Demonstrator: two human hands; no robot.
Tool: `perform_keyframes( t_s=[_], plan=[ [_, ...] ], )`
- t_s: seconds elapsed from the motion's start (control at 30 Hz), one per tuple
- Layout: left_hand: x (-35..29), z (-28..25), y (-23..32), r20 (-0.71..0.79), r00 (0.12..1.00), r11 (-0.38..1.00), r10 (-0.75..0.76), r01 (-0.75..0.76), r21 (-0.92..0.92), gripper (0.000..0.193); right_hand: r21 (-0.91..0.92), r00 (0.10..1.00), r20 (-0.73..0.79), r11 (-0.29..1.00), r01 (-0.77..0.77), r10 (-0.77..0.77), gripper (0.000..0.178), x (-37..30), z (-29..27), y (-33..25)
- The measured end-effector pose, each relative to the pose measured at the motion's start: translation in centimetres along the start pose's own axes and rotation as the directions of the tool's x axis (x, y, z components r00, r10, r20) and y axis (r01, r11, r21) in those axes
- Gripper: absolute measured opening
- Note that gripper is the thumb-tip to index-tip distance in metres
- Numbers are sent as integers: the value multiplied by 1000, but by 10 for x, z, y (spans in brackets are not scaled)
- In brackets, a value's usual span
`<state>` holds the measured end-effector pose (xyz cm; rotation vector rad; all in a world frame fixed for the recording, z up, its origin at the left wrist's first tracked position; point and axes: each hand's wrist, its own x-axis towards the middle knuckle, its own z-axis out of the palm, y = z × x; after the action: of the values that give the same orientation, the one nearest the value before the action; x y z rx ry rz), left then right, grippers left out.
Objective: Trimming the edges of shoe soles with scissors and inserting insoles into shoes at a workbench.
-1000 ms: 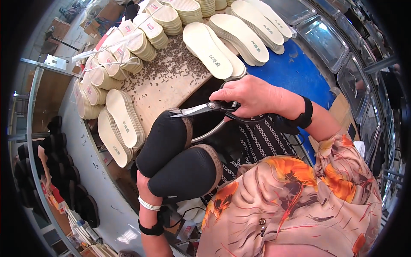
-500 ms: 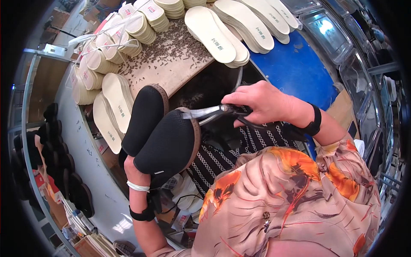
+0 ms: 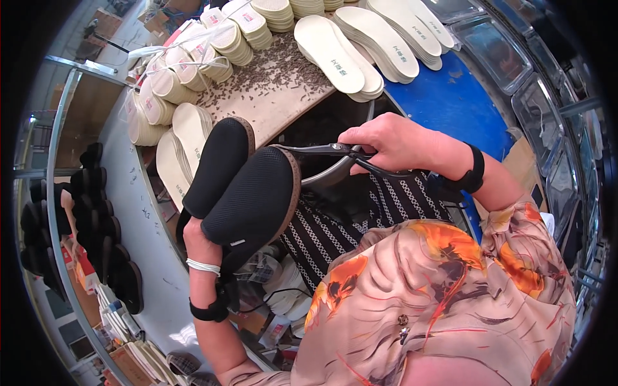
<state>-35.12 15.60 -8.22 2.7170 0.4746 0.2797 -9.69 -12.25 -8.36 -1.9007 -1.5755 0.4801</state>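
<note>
A pair of black fabric shoes [image 3: 254, 196] with brown sole edges is held up by my left hand [image 3: 201, 240], whose fingers are mostly hidden behind and inside them. The two shoes lie side by side, toes pointing up and away from me. My right hand [image 3: 386, 143] is closed round the handles of a pair of scissors [image 3: 322, 149]. Their blades reach left to the toe edge of the nearer shoe and appear to touch its sole rim. Whether anything lies between the blades is too small to tell.
Cream insoles [image 3: 331, 55] are stacked along the table's far side, with tied bundles [image 3: 174, 74] at the far left. Small brown scraps [image 3: 283, 67] litter the board. A blue surface [image 3: 444, 96] and clear plastic boxes [image 3: 492, 51] stand right. Black shoes [image 3: 106, 238] line the left.
The scissors have turned, their blades now seen edge-on at the nearer shoe's toe. The shoes have tilted slightly in my left hand. The whole view has shifted a little.
</note>
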Motion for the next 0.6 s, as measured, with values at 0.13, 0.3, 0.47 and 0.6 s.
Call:
perform_keyframes(
  t_s=[0.13, 0.3, 0.47, 0.6],
  plan=[
    [3, 19, -23, 44, 998, 999, 44, -43, -7, 21, 44, 987, -91, 991, -127, 131, 38, -8, 9, 15],
    [35, 58, -51, 175, 919, 525, -355, 350, -776, 23, 102, 987, 5, 982, -158, 158, 50, -13, 17, -2],
    [26, 77, -1, 213, 905, 434, -367, 370, -822, 21, -79, 990, -143, 996, -32, 20, 48, -9, 18, -17],
    [78, 107, 24, 270, 881, 328, -388, 406, -853, 19, -169, 981, -192, 985, -22, -11, 48, -10, 10, -16]
  ],
)
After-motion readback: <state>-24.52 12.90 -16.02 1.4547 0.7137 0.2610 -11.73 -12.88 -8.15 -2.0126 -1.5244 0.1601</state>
